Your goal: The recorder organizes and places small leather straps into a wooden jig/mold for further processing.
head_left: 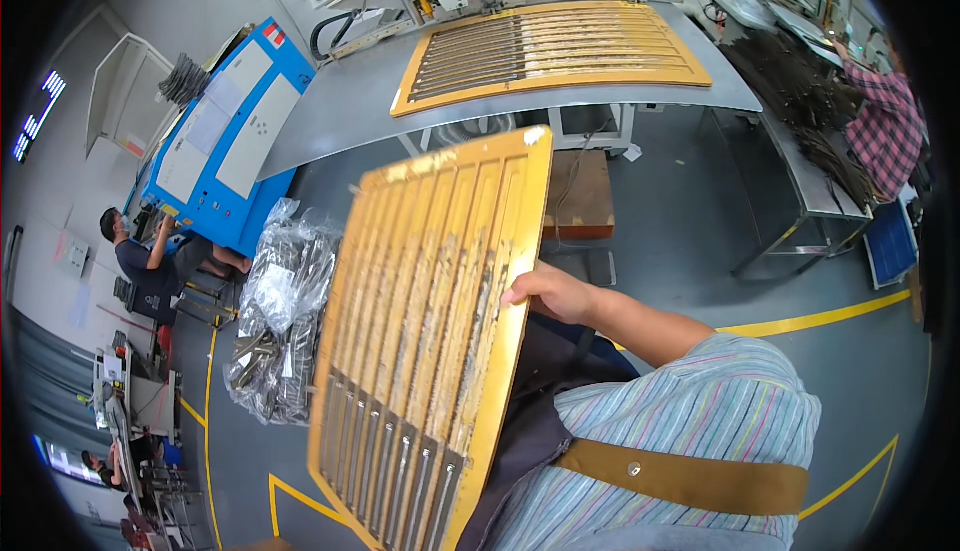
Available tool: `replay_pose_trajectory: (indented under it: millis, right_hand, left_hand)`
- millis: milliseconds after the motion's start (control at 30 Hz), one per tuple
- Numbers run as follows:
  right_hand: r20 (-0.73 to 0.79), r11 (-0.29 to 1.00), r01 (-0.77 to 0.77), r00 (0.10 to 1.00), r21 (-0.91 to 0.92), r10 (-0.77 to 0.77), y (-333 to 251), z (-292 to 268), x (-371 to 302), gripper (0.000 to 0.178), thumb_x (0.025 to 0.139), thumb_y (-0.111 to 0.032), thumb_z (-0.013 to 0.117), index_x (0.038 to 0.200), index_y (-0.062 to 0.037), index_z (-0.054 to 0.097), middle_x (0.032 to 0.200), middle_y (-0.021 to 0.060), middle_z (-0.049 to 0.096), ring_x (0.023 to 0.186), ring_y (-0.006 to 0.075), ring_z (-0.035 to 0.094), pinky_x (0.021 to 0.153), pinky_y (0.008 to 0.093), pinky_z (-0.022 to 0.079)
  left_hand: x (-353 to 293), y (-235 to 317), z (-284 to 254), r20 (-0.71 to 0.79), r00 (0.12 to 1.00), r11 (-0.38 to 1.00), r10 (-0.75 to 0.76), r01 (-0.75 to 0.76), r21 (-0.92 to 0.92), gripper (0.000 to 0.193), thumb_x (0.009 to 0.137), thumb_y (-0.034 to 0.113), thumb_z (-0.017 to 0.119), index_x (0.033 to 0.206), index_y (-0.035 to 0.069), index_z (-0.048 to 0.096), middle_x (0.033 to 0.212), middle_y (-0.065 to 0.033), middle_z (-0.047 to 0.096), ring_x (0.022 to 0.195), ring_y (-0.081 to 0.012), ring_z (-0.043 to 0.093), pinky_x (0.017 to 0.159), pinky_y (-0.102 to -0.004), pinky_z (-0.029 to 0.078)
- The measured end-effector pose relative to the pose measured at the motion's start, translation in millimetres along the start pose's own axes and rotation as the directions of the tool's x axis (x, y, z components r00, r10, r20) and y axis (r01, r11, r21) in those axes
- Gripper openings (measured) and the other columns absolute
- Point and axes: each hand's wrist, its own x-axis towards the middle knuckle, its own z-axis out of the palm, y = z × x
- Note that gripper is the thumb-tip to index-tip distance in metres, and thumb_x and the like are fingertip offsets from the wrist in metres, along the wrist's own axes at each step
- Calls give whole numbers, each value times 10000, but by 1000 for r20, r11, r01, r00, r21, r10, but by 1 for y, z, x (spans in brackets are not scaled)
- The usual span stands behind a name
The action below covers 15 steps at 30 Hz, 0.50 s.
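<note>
One right hand (560, 293) grips the edge of a grooved yellow board (532, 191), thumb on the near face and the other fingers hidden behind it. The board tilts in front of the wearer, short of a grey table (340, 101). The left hand is out of sight, its state impossible to tell.

Two such boards are in view: the second board (690, 69) lies flat on the table. Both carry dark strips (385, 451) in part of their grooves; blur on the held board makes an exact count hard, and its lowest edge runs out of the frame.

One blue cabinet (225, 121) stands at left, above clear plastic wrapping (285, 301) around dark pieces, their number lost in the glare. At least three other people appear: one seated person (150, 261) beside the cabinet, one person in a plaid shirt (885, 131) at far right, partly lost near the dark rim, and one small, indistinct figure (103, 468) at lower left.
</note>
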Motion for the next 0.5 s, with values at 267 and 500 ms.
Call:
replay_pose_trajectory:
  millis: [267,500]
  right_hand:
    - [-238,905,394,905,159,-352,-76,-79,-42,423,901,-222,599,1188,85,647,1089,165,721,1032,273,688,970,383,523]
    - [-566,687,722,535,-79,-627,-112,-206,-144,556,933,-211,516,1409,73,471,1334,186,621,1199,304,634,1057,411,486]
  left_hand:
    - [3,90,111,338,930,989,146,-129,-71,465,1086,305,454,1397,-35,513,1246,-186,674,1040,-242,713,867,-371,603]
    - [136,102,322,739,673,986,23,-138,95,468,1040,163,561,1442,-51,450,1327,-167,635,1122,-233,678,963,-342,554]
